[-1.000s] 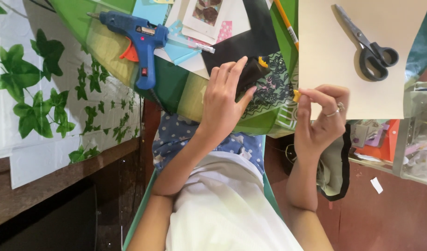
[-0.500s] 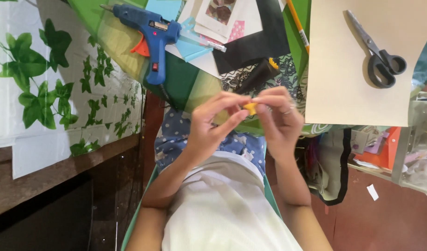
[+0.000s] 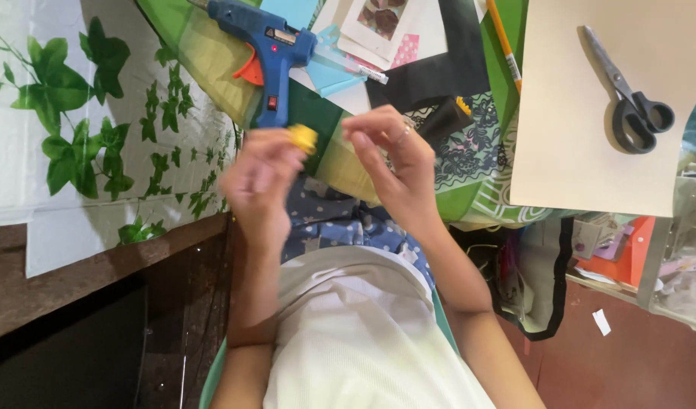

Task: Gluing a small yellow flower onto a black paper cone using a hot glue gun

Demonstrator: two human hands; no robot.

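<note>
the left hand [image 3: 261, 178] pinches a small yellow piece [image 3: 303, 137] at its fingertips, raised over the lap so both hands can reach it. the right hand [image 3: 389, 155] hovers just beside it, fingers loosely curled, gripping nothing that shows. the piece is too small and blurred to tell its long axis or facing. beyond, on the worktop [image 3: 469, 201] — a blue glue gun [image 3: 268, 45], nozzle pointing right, and scissors [image 3: 628, 98] on a cream sheet [image 3: 560, 151].
</note>
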